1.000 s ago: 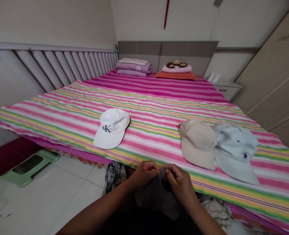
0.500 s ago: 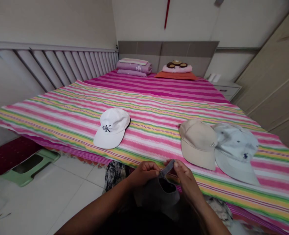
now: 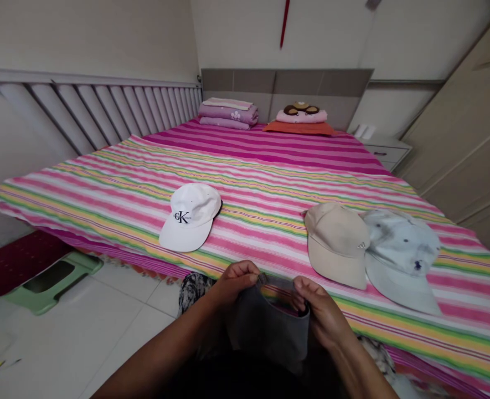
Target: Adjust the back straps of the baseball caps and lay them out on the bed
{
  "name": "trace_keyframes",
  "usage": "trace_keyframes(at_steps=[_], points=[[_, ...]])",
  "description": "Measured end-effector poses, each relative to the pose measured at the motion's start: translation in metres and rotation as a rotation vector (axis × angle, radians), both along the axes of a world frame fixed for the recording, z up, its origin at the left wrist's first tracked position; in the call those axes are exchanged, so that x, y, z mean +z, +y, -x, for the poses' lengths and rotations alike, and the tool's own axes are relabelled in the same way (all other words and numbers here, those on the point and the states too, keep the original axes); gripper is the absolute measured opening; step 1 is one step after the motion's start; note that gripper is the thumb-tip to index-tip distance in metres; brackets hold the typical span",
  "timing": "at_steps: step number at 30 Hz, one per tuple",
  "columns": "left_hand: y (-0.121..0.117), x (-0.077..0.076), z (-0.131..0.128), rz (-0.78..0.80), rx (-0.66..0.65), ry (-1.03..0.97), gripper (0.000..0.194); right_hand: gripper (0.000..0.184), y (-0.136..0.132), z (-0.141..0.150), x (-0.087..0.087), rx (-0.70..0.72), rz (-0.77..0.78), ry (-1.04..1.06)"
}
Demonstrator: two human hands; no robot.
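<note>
Both my hands hold a dark grey cap (image 3: 269, 327) at the near edge of the bed, its back opening turned up toward me. My left hand (image 3: 238, 280) pinches the left end of the cap's back strap, fingers closed. My right hand (image 3: 317, 310) grips the right side of the cap's rim, fingers closed. On the striped bedspread (image 3: 261, 183) lie a white cap with a dark logo (image 3: 190, 216) to the left, a beige cap (image 3: 336, 241) to the right, and a pale blue-white cap (image 3: 402, 255) overlapping it.
Folded purple bedding (image 3: 228, 113) and a pink pillow on an orange one (image 3: 300, 119) sit by the headboard. A green plastic stool (image 3: 47, 280) stands on the tiled floor at left. A white nightstand (image 3: 383, 147) and wardrobe doors (image 3: 464, 122) are at right.
The hands have risen and moved apart, stretching the grey cap's back opening wide. Earlier both were pinched together at the strap.
</note>
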State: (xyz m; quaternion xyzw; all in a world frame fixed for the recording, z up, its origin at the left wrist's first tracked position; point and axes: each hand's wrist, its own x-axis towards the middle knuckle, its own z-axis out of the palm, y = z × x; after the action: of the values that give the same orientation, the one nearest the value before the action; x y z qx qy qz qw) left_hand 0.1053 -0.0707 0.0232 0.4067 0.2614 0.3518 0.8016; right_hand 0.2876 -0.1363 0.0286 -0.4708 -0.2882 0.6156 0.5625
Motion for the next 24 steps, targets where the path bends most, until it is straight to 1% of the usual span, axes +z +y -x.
trace_keyframes(at_steps=[2, 4, 7, 9, 13, 14, 15, 16, 21, 24], points=[[0.001, 0.004, 0.002, -0.038, 0.050, -0.055, 0.030, 0.031, 0.002, -0.003, 0.000, -0.073, 0.022, 0.083], [0.002, 0.008, 0.003, -0.052, 0.107, -0.087, 0.031, 0.031, 0.003, -0.004, -0.001, -0.133, 0.045, 0.123], [0.003, 0.013, 0.004, -0.017, 0.138, -0.071, 0.030, 0.029, 0.004, -0.004, -0.001, -0.127, 0.057, 0.103], [0.005, 0.015, 0.005, -0.009, 0.150, -0.057, 0.029, 0.030, 0.002, -0.003, -0.001, -0.040, 0.055, 0.083], [0.010, 0.014, 0.009, -0.045, 0.178, -0.023, 0.028, 0.032, -0.003, -0.004, 0.000, 0.281, 0.036, 0.044], [0.012, 0.013, 0.011, -0.057, 0.173, -0.005, 0.028, 0.032, -0.004, -0.005, 0.001, 0.328, 0.033, 0.033], [0.014, 0.012, 0.013, -0.068, 0.165, 0.019, 0.028, 0.032, -0.005, -0.005, 0.001, 0.346, 0.034, 0.024], [0.016, 0.011, 0.016, -0.079, 0.155, 0.049, 0.028, 0.032, -0.005, -0.005, 0.001, 0.333, 0.039, 0.021], [0.023, 0.006, 0.029, -0.107, 0.139, 0.198, 0.028, 0.031, -0.001, 0.000, 0.005, 0.178, 0.085, 0.040], [0.022, 0.008, 0.035, -0.099, 0.078, 0.228, 0.028, 0.031, 0.001, 0.003, 0.009, 0.164, 0.084, 0.103]])
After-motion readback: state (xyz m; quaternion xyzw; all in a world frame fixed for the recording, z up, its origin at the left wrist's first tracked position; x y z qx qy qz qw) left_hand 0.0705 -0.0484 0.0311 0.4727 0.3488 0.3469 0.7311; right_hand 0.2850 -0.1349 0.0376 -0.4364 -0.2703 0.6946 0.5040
